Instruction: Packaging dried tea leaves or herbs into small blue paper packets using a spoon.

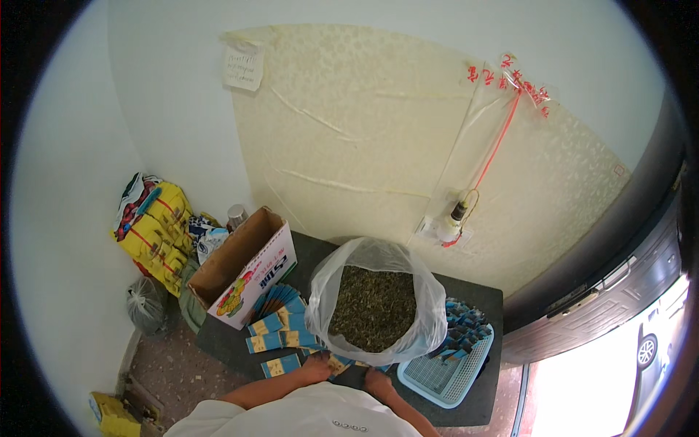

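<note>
My left hand rests at the near edge of the dark table, on or beside blue-and-tan paper packets; its fingers are partly hidden. My right hand is a little to the right, its fingertips near another blue packet under the bag's rim. Whether either hand grips a packet is unclear. Just beyond them stands a clear plastic bag, open at the top and full of dried, chopped plant matter. More packets lie spread to the left. Upright packets fill the far part of a light blue plastic basket at the right.
A tall open cardboard box stands on the table at the left. Past it are a yellow fabric bundle and a tied plastic bag. A light bulb hangs against the wall. An open doorway is at the right.
</note>
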`<state>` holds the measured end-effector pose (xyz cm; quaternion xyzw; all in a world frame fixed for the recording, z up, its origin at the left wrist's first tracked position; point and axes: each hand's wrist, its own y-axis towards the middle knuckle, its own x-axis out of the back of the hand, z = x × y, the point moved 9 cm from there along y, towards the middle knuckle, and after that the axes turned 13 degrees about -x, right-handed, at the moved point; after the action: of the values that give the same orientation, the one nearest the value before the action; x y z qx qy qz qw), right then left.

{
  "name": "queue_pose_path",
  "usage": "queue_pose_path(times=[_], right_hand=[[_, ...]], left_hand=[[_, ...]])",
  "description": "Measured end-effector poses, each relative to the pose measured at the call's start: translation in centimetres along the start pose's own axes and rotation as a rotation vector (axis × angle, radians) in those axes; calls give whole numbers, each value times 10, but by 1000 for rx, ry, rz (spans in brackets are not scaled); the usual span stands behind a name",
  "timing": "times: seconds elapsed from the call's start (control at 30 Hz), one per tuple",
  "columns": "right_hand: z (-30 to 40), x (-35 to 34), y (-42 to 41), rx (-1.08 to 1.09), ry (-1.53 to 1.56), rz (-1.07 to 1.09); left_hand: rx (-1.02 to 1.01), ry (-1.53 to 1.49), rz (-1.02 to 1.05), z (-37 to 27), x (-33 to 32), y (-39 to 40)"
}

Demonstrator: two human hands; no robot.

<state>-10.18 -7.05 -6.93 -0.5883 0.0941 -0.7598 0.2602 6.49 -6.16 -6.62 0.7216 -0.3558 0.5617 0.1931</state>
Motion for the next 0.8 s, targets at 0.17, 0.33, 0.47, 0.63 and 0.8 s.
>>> queue_pose_path(times=[0.17, 0.33, 0.47, 0.63, 0.8], right_hand=[[10, 8, -6, 110, -73, -81], [12, 12, -9, 105, -80, -26], [16, 17, -11, 106, -56, -40], [11, 9, -7, 102, -87, -20], [12, 8, -6, 95, -66, -14]], left_hand=[[1, 42, -56, 6, -9, 0], [46, -60, 52, -6, 23, 2], [49, -58, 16, -7, 28, 0], [46, -23, -75, -7, 30, 1], [38, -26, -97, -4, 21, 6]])
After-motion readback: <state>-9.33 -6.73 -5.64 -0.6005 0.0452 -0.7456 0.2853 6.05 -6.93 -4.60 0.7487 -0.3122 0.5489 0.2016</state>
